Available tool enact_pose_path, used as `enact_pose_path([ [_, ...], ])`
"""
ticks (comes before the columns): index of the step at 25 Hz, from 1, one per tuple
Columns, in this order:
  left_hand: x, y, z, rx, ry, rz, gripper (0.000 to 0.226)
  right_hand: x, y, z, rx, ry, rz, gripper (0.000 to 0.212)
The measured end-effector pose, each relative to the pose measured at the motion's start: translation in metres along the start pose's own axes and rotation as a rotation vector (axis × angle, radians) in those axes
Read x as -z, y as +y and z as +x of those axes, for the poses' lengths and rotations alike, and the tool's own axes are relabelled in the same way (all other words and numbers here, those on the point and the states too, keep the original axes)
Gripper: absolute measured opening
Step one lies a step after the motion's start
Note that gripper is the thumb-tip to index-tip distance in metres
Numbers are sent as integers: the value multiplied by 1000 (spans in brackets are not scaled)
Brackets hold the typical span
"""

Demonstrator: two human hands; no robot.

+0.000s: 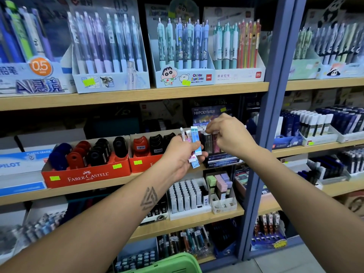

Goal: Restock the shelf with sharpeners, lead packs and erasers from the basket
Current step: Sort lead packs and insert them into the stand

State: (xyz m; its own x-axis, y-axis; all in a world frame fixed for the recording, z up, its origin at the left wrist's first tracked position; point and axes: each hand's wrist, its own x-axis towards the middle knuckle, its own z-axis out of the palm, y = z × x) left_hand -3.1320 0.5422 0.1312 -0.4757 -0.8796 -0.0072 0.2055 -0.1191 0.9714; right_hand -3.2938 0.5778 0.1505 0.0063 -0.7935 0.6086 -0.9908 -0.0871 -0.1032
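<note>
Lead packs point(194, 146) at frame centre, fanned loosely in left hand point(180, 154) curled around them and liable to slip for want of a firmer grip, right hand point(226, 133) pinching a pack into tray point(222, 161) just right, basket point(173, 263) bottom centre.

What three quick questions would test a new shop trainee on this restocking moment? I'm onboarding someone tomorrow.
1. True or false: the left hand holds several slim packs at once.
2. Which display is the right hand reaching into?
A. the red Faber-Castell sharpener box
B. the Hi-Polymer display box
C. the Crayon Shinchan pencil box
3. Fill in: the basket at the bottom edge is ____ in colour.

Key: 1 true; 2 B; 3 green.
</note>
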Motion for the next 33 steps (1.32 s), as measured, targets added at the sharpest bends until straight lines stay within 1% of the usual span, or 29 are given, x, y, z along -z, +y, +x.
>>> enact_pose_path([
  [1,-1,-1,-1,-7,-19,-1,20,0,0,1,-2,17,25,46],
  [2,-2,-2,-1,-17,-41,1,19,1,-2,3,-58,38,109,44],
  [3,-3,-3,-3,-27,-61,8,17,4,-6,4,-136,48,257,38],
  [5,-6,-5,-5,-45,-98,12,17,7,-10,6,-252,-7,561,18],
  [6,-8,-5,-5,-57,-115,11,19,10,-12,7,-257,-45,599,19],
  [8,-12,-3,-5,-72,-126,1,23,14,-10,4,-290,-105,642,35],
  [10,-17,-2,-5,-80,-125,-31,26,22,-7,0,-378,-92,831,38],
  [12,-22,3,-5,-99,-137,-70,26,29,-4,-4,-462,-74,1042,30],
  [15,-36,13,-1,-117,-140,-110,25,39,7,-4,-514,-93,1253,10],
  [17,-47,19,2,-98,-134,-162,25,44,16,-3,-543,-74,1357,8],
  [19,-56,21,6,-80,-101,-162,24,48,27,-4,-590,25,1462,8],
  [20,-59,21,9,-74,-70,-132,23,49,32,-5,-612,81,1449,8],
  [21,-61,21,10,-72,-44,-102,21,49,38,-6,-625,120,1348,10],
  [22,-63,21,12,-73,-27,-88,19,49,48,-7,-623,126,1152,16],
  [24,-67,21,14,-78,-22,-85,17,49,67,-8,-560,31,693,34],
  [25,-69,21,15,-79,-20,-83,16,50,73,-8,-531,-50,542,45],
  [26,-71,20,17,-78,-18,-82,16,54,77,-7,-512,-126,460,52],
  [27,-72,18,18,-75,-17,-80,15,58,80,-7,-491,-180,407,49],
  [28,-74,17,20,-72,-19,-76,14,61,81,-6,-462,-208,345,39],
  [30,-76,14,23,-71,-22,-58,17,67,83,-3,-384,-206,198,20],
  [31,-77,13,24,-72,-21,-50,19,68,84,0,-358,-201,149,18],
  [33,-77,11,26,-65,-19,-39,23,69,83,4,-319,-225,79,27],
])
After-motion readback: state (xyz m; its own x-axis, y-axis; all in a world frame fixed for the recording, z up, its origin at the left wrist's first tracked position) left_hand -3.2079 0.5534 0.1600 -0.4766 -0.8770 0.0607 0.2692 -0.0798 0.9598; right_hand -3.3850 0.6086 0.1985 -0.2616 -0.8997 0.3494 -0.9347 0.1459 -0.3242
